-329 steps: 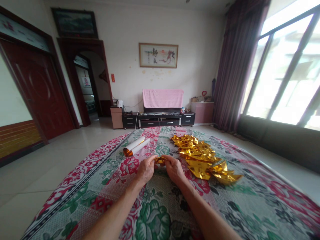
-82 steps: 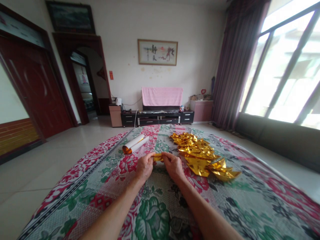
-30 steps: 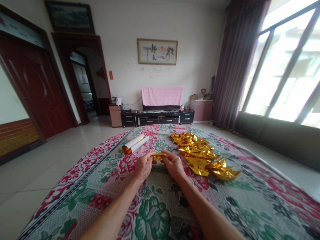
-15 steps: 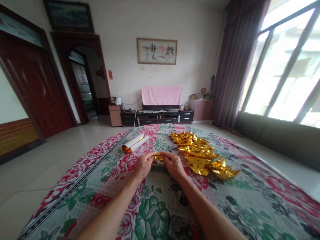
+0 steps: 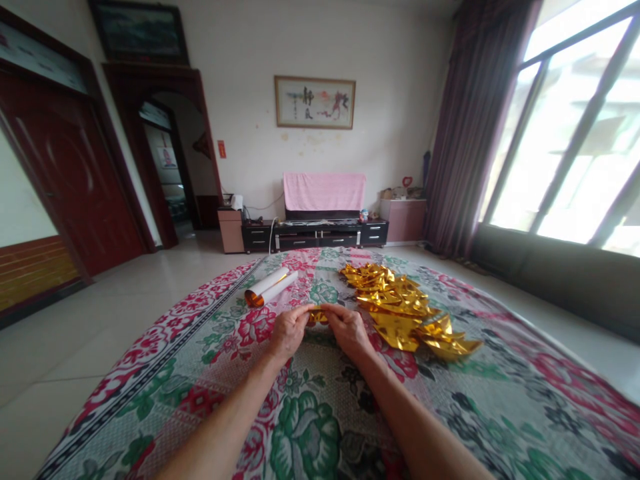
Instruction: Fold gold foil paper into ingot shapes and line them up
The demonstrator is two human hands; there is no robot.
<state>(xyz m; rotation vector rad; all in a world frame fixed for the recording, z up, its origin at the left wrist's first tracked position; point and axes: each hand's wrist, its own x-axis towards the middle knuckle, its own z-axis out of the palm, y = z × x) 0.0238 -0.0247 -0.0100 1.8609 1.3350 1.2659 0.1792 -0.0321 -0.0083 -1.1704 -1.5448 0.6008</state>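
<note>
The left hand (image 5: pixel 290 331) and the right hand (image 5: pixel 348 331), with fingers nearly closed, pinch a small gold piece (image 5: pixel 319 317) between them, over the flowered cloth (image 5: pixel 306 427). Folded gold shapes (image 5: pixel 403 308) lie near the right hand; a white roll (image 5: pixel 270 287) lies beyond the left one.

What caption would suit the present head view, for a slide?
Left hand and right hand pinch a gold piece; rolled paper and a gold pile lie on floral cloth.
</note>
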